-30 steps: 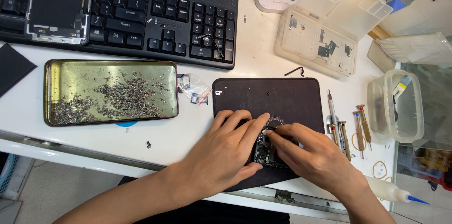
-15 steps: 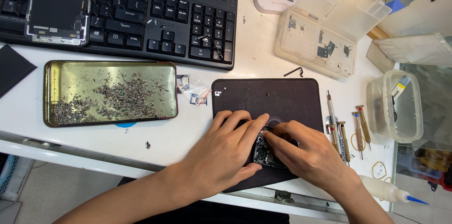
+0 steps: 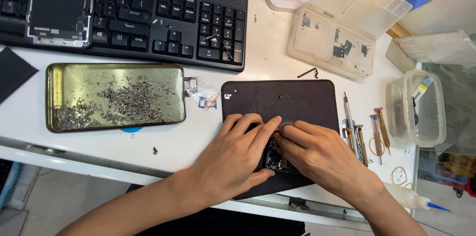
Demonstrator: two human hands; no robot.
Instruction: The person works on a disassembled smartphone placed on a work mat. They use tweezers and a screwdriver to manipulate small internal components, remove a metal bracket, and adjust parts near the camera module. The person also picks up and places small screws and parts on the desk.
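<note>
Left hand: I see my left hand (image 3: 237, 159) lying palm down on the black mat (image 3: 282, 102), fingers curled over a small dark circuit part (image 3: 274, 159). It presses on the part from the left side; a real clamp I cannot tell, fingers hide it.
Right hand: my right hand (image 3: 322, 156) comes from the right, fingertips meeting the left ones above the part. Thumb and index are pinched on a small round grey thing (image 3: 285, 124), prob. a knob or tool head, too small to say.
Hands together: touching each other at the fingertips, both over the same spot.
Part position: near the front edge of the mat, btw. the two palms, mostly covered.
Mat: dark, rectangular, in front of the keyboard (image 3: 148, 12), its front corner hangs a bit over the desk edge.
Left of mat: a brass-coloured tray (image 3: 54, 97) full of tiny screws, well apart from my hands. Just beside the mat, small clear bags (image 3: 201, 92) w/ tiny pieces.
Right of mat: a row of small screwdrivers (image 3: 364, 134), close to my right wrist but not touched.
Further right: a clear plastic box (image 3: 421, 109), open lid; a glue bottle (image 3: 411, 199) w/ blue tip near the desk edge.
Back: a phone frame (image 3: 59, 5) lies on the keyboard's left part; a clear parts organizer (image 3: 342, 32) stands open behind the mat.
</note>
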